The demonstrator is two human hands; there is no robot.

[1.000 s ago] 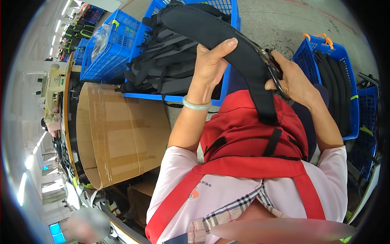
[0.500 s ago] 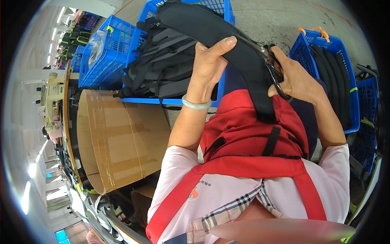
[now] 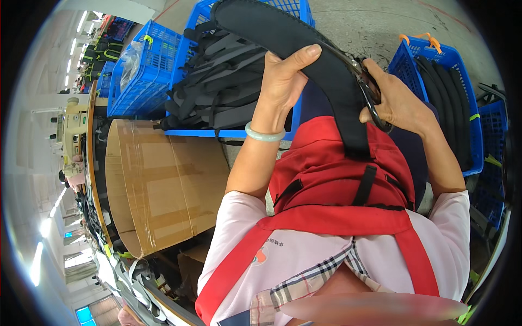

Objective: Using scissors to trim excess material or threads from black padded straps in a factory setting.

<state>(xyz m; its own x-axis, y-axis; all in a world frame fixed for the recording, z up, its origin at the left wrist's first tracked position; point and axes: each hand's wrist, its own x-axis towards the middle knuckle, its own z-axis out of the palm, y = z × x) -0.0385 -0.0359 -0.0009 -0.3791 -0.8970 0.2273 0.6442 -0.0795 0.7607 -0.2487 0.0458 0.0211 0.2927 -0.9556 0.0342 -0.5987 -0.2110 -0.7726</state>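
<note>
My left hand (image 3: pixel 287 76) pinches the curved black strap (image 3: pixel 334 84) at its middle, thumb laid flat across the upper face; the other fingers are hidden beneath it. The strap arcs from the top centre of the frame down to the centre right, its lower end over my red apron (image 3: pixel 331 168). My right hand (image 3: pixel 402 106), right of centre, is curled around the dark handles of the scissors (image 3: pixel 368 99), whose blades lie along the strap's outer edge; I can't tell how far apart they stand. Behind my left hand, at upper centre-left, a blue crate (image 3: pixel 190 132) holds a heap of dark straps (image 3: pixel 228 81). At upper right, a second crate (image 3: pixel 476 144) holds long black pieces (image 3: pixel 443 103). A cardboard box (image 3: pixel 168 179) sits at centre left.
</note>
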